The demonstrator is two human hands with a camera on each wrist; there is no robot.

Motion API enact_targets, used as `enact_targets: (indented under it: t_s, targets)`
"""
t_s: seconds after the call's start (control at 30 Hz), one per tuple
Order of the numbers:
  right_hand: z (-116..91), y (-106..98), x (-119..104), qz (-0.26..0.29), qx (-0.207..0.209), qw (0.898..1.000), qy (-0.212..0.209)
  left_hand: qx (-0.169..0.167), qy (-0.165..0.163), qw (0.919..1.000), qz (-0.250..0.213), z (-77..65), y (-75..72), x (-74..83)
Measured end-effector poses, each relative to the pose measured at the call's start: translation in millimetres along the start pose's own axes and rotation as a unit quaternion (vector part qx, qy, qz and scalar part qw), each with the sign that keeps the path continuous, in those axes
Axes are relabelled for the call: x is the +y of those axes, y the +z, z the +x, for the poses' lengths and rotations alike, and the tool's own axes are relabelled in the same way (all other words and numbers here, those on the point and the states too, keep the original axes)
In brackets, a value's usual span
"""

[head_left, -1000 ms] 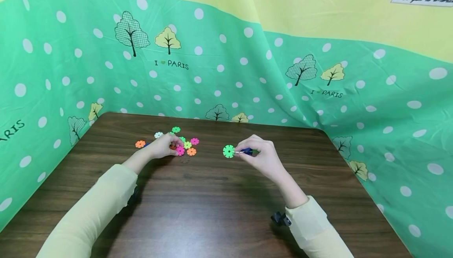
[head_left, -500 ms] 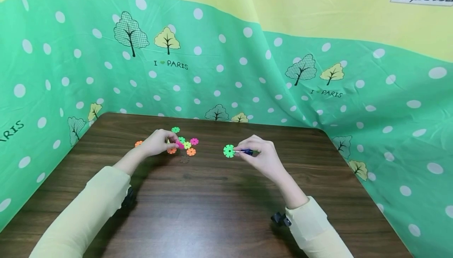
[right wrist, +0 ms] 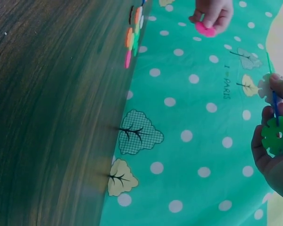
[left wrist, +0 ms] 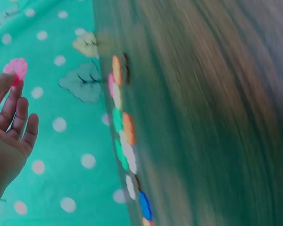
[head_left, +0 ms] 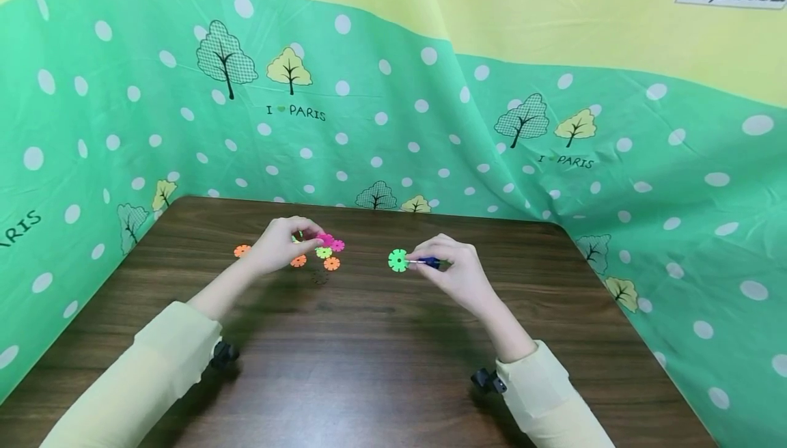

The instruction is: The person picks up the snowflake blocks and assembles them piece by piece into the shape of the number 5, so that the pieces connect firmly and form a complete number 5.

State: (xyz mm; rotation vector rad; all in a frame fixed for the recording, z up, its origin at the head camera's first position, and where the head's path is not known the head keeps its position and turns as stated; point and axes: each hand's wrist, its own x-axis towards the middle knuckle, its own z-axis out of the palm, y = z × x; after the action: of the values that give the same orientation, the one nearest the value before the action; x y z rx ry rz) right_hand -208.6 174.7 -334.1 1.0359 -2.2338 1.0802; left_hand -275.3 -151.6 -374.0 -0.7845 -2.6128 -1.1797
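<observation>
Between thumb and fingertips my left hand (head_left: 277, 246) pinches a pink notched interlocking disc (left wrist: 18, 70), lifted off the table beside the loose discs. My right hand (head_left: 453, 267) grips a small joined set of discs, held in the air to the right. In the right wrist view a green disc (right wrist: 274, 137) sits by the palm, a blue disc (right wrist: 275, 107) shows edge-on, and a whitish disc (right wrist: 263, 88) lies under the thumb. Another green disc (head_left: 398, 261) faces the head camera at the fingertips. My fingers hide part of the joined set.
Several loose discs lie on the wooden table (head_left: 344, 345) around my left hand: orange (head_left: 332, 263), yellow (head_left: 324, 252), pink (head_left: 337, 246) and a brown one (head_left: 320, 276). More are partly hidden by that hand. A dotted green cloth (head_left: 393, 134) hangs behind the table.
My left hand has picked up the pink disc from among the loose ones and raised it up and slightly right. The right hand and its joined discs have stayed nearly still.
</observation>
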Motion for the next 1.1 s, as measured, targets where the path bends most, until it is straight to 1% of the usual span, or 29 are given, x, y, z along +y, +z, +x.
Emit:
enact_targets:
  t_s: [0.13,0.33,0.43,0.53,0.67,0.9,1.0,1.1]
  targets:
    - [-2,2,9,0.002,0.002,1.000,0.003,0.025,0.016,0.9995,-0.014,-3.5,2.3,16.7]
    - [-1,1,7,0.003,0.000,1.000,0.000,0.055,0.035,0.9968,-0.046,-7.3,8.4,42.6]
    - [0,1,5,-0.001,0.000,1.000,-0.001,0.075,0.056,0.9938,-0.060,-9.3,13.5,54.7]
    - [1,2,3,-0.006,0.002,1.000,-0.001,0.096,0.085,0.9896,-0.064,-10.8,19.8,63.5]
    - [1,4,3,-0.006,0.003,1.000,0.002,0.116,0.113,0.9851,-0.059,-11.9,26.9,72.2]
    - [2,6,1,-0.001,-0.005,1.000,0.011,0.126,0.149,0.9796,-0.051,-10.8,37.0,80.7]
    - [2,7,0,0.004,-0.007,1.000,0.010,0.127,0.158,0.9778,-0.054,-10.8,40.4,81.7]
    - [3,8,-1,0.007,-0.010,1.000,0.010,0.123,0.159,0.9776,-0.063,-11.4,43.4,82.1]
